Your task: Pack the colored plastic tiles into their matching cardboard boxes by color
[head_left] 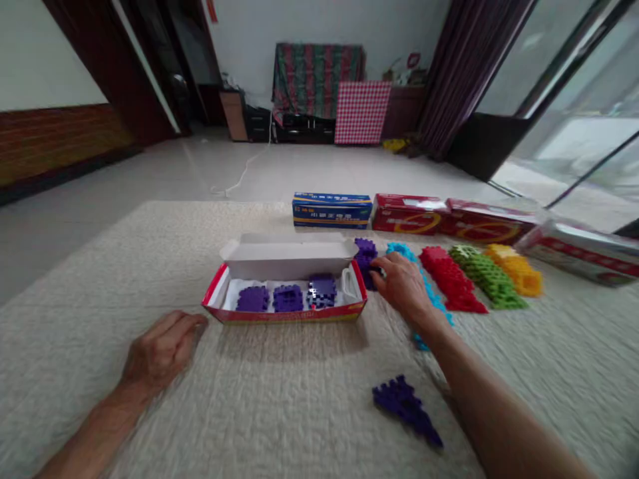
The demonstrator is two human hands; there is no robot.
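Note:
An open red-and-white cardboard box (284, 318) sits on the mat with its lid flap raised at the back. Inside, on white lining, lie three groups of purple interlocking plastic pieces (288, 299). My left hand (162, 347) rests on the mat by the box's left end, fingers curled together around nothing visible. Just past the right end, my right hand (403, 283) has its thumb and fingers closed on a purple interlocking piece (367, 256) in a purple row there; its fingers partly hide it. A triangular purple piece (407, 407) lies apart, nearer me.
Rows of blue (405, 250), red (449, 279), green (486, 276) and yellow (514, 269) pieces lie right of my right hand. Behind stand a blue box (331, 210), red boxes (409, 214) and a pale box (584, 249). A white cord (244, 173) crosses the floor.

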